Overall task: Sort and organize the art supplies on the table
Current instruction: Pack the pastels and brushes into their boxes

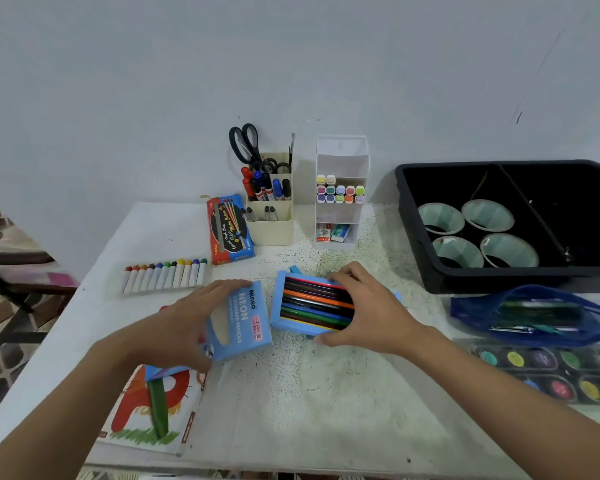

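My left hand [184,323] grips the light blue sleeve of a coloured pencil box [245,323], printed NEON COLOURED PENCILS, at the table's middle. Just to its right, my right hand [368,306] holds the box's blue inner tray [281,306], fingers curled over its far and near edges. Several coloured pencils [316,304] lie side by side in the tray. The sleeve and the tray are apart, with a narrow gap between them.
A row of oil pastels [165,276] and a red-blue watercolour box [227,230] lie at left. A beige organizer [274,220] with markers and scissors, and a white marker rack [340,192], stand behind. Black tray [416,216], blue pouch [534,313], paint palette [551,372] right; colouring book [153,410] near left.
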Action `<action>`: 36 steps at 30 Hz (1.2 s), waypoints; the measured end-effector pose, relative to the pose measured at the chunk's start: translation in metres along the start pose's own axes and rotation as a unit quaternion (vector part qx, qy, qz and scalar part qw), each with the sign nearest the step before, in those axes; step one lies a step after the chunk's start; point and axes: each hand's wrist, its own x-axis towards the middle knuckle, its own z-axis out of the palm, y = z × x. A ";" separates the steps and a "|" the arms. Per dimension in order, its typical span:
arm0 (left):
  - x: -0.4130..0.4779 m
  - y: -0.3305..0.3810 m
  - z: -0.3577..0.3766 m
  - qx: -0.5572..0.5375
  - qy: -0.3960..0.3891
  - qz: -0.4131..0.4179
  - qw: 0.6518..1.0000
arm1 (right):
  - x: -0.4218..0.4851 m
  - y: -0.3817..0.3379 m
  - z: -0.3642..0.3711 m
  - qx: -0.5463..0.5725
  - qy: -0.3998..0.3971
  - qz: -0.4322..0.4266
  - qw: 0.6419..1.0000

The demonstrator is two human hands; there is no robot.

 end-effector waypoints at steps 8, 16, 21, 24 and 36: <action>0.008 -0.004 -0.001 0.027 -0.009 0.015 0.999 | 0.001 0.002 -0.002 0.007 -0.004 -0.013 1.000; 0.011 -0.001 0.000 0.058 -0.010 0.022 0.998 | -0.004 -0.003 -0.004 -0.033 -0.026 -0.079 0.996; 0.012 0.012 0.000 0.137 -0.049 0.033 0.989 | -0.004 -0.005 -0.006 -0.052 -0.041 -0.107 0.992; 0.013 0.018 0.004 0.166 -0.073 0.040 0.983 | -0.008 -0.001 -0.005 -0.038 -0.052 -0.102 0.993; 0.026 0.026 0.033 0.102 -0.048 0.108 0.988 | -0.031 0.010 0.000 0.030 -0.030 -0.076 0.996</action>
